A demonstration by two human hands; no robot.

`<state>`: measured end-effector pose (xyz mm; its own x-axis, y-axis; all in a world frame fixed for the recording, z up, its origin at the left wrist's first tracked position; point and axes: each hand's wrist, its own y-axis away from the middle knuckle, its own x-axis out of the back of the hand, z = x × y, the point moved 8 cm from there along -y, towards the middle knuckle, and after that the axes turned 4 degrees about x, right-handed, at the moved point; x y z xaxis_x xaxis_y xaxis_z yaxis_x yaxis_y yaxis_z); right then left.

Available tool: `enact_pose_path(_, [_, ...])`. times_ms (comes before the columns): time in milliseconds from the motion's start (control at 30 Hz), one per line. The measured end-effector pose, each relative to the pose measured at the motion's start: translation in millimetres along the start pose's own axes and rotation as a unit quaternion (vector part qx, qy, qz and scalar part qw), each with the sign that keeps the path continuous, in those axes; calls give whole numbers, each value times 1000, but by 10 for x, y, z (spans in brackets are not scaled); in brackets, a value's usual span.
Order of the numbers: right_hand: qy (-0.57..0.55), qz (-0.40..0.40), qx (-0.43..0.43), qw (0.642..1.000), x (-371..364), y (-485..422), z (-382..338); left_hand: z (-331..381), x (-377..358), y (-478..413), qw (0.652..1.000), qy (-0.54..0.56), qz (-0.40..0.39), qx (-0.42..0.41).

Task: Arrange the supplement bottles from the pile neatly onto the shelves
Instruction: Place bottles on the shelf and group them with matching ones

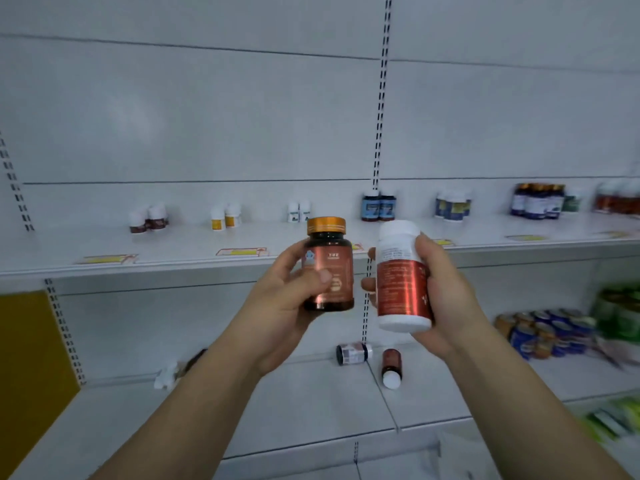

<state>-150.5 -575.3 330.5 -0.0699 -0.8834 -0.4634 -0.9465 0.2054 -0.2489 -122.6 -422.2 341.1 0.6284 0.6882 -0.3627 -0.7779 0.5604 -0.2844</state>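
Both grips are full. The left grip (287,292) curls round an amber bottle (329,268) with a gold cap, thumb across the label. The right grip (446,289) wraps a white bottle (403,278) with a red label. The two bottles are upright, side by side and just apart, held in the air before the front edge of the upper shelf (173,244), near its middle.

I would call the job partly done. Along the back edge of the upper shelf small groups already stand in a row: brown ones (149,218) toward the left end, then yellow ones (225,216), a white pair (298,211), a blue pair (379,206), and more groups, blurred, out to the right end. Bare gaps lie between them, and price tags (242,252) sit along the front edge.

What is left: both held bottles need places, and on the lower shelf (311,403) two strays lie on their sides near the middle, one (353,354) by the back edge, the other (391,368) just in front of it with its white cap toward the front. Blue containers (547,334) crowd the right end of that shelf; whether they are the pile or finished stock I cannot tell.
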Motion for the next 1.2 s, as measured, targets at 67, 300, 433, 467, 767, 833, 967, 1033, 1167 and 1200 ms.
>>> enact_pose_path(67, [4, 0, 4, 1000, 167, 106, -205, -41, -259, -20, 1000, -6, 8, -11])
enact_pose_path(300, [25, -3, 61, 998, 813, 494, -857, -383, -1071, -51, 1000, 15, 7, 8])
enact_pose_path(433, [83, 47, 100, 990, 1330, 725, -1188, -666, -1577, -162, 999, 25, -12, 27])
enact_pose_path(467, [92, 65, 105, 988, 1472, 785, -1266, -748, -1714, -195, 999, 26, -17, 34])
enact_pose_path(767, [141, 169, 127, 967, 2569, 1038, -1846, -1439, -2784, -773, 992, 25, -80, 89])
enact_pose_path(833, [172, 191, 120, 959, 2775, 1016, -1924, -1577, -2936, -976, 990, 26, -98, 95])
enact_pose_path(967, [212, 254, 109, 937, 3240, 874, -2127, -1883, -3210, -1453, 983, 32, -134, 120])
enact_pose_path(1033, [215, 277, 108, 930, 3465, 766, -2251, -2033, -3369, -1713, 977, 45, -157, 136])
enact_pose_path(1167, [236, 325, 130, 906, 3894, 635, -2545, -2338, -3829, -2179, 960, 73, -214, 165])
enact_pose_path(1200, [246, 343, 133, 897, 4017, 644, -2622, -2420, -3960, -2268, 956, 75, -226, 174])
